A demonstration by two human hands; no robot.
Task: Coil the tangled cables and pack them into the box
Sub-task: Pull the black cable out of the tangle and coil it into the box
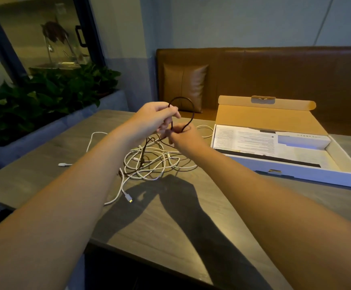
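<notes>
Forming the first loop of the black cable [188, 105] in the air above the table [149, 216], head view, the only one I have.

My left hand [155, 117] sits at about 10 o'clock of the loop, fingers pinched together on the black strand. My right hand [183, 136] is just below it at 6 o'clock, closed around the same strand where the loop crosses itself. The two hands are almost touching. The light is dim here, so I cannot tell for sure whether the right grips one pass of cable or two.

The rest of the black cable drops from my hands into the tangle of white cables [149, 162], which lies flat on the table directly beneath. The box [296, 174] stands open at 3 o'clock of the tangle, well apart, lid folded back, with printed sheets lying inside.

Risks, as I judge them:
- The black tail appears threaded through the white loops. Pulling up to feed the next turn could drag the whole white heap along or cinch a knot tighter.
- One white plug [129, 198] lies at 6 o'clock of the heap and another [62, 164] at 9 o'clock; a dragged heap could snag either one.
- A light pinch on a springy loop may let it pop open; cause would be shifting my grip before the second turn is laid.
</notes>
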